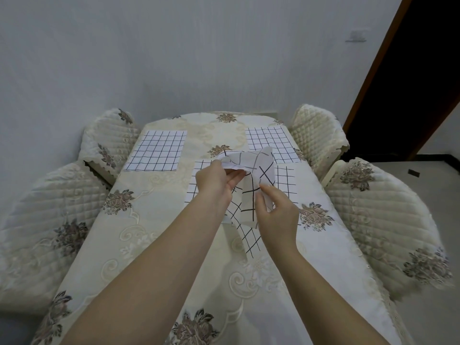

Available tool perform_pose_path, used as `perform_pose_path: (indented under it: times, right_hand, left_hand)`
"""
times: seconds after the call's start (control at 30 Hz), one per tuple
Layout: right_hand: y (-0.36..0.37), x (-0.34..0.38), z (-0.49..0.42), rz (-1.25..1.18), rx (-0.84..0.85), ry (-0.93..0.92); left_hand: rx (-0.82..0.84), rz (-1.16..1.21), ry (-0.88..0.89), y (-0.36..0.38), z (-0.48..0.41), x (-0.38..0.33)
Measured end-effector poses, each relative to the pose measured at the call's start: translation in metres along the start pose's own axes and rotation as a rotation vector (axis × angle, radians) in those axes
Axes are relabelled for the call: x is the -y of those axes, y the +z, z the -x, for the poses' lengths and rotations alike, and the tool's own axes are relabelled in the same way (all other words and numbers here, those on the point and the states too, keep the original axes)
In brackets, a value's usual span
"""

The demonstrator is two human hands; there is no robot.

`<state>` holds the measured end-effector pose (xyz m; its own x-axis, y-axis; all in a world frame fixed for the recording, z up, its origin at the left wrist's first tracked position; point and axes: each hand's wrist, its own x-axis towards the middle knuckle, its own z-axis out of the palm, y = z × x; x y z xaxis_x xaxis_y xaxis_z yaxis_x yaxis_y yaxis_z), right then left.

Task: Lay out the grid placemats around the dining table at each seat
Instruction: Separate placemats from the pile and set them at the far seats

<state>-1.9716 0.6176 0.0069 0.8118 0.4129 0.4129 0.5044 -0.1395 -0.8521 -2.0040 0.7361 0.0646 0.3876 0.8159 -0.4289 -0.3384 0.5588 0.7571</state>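
Note:
A white placemat with a black grid (251, 192) hangs crumpled in the air above the middle of the table. My left hand (216, 180) pinches its upper edge, and my right hand (276, 212) pinches its lower right part. Flat on the cream floral tablecloth (154, 220) lie three more grid placemats: one at the far left seat (156, 150), one at the far right seat (271, 143), and one under my hands (286, 183), partly hidden by them and the held mat.
Four chairs with quilted cream covers stand round the table: two on the left (109, 138) (49, 215) and two on the right (316, 130) (383, 215). A pale wall is behind, and a dark doorway (410, 83) opens at the right.

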Motion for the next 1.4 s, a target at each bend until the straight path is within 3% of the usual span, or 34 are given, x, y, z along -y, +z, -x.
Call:
perform_pose_path:
  times: [0.2,0.37,0.47,0.63,0.73,0.83,0.97,1.13,1.4]
  right_hand:
    - [-0.017,-0.006,-0.025,-0.079,0.02,0.041]
    - [-0.038,-0.001,-0.055,-0.121,0.094,0.041]
    - [-0.049,0.005,-0.073,-0.14,0.171,0.032]
    - [-0.063,0.022,-0.096,-0.229,0.297,0.072]
    - [-0.07,0.024,-0.108,-0.294,0.348,0.112]
    - [-0.078,0.023,-0.113,-0.294,0.378,0.111]
    - [-0.085,0.02,-0.115,-0.307,0.335,0.143]
    - [-0.089,0.009,-0.117,-0.295,0.241,0.206]
    - [-0.081,0.009,-0.123,-0.199,0.064,0.202]
  left_hand:
    - [0.027,-0.345,0.039,-0.011,-0.005,-0.014]
    - [-0.071,-0.547,0.274,-0.028,-0.027,-0.029]
    - [0.113,-0.664,0.304,-0.035,-0.04,-0.036]
    - [0.454,-0.631,0.124,-0.033,-0.054,-0.043]
    - [0.566,-0.567,-0.061,-0.029,-0.062,-0.041]
    - [0.591,-0.464,-0.119,-0.023,-0.063,-0.037]
    - [0.563,-0.309,-0.052,-0.011,-0.063,-0.03]
    - [0.526,-0.393,0.12,-0.006,-0.061,-0.033]
    - [0.49,-0.392,0.245,-0.017,-0.046,-0.06]
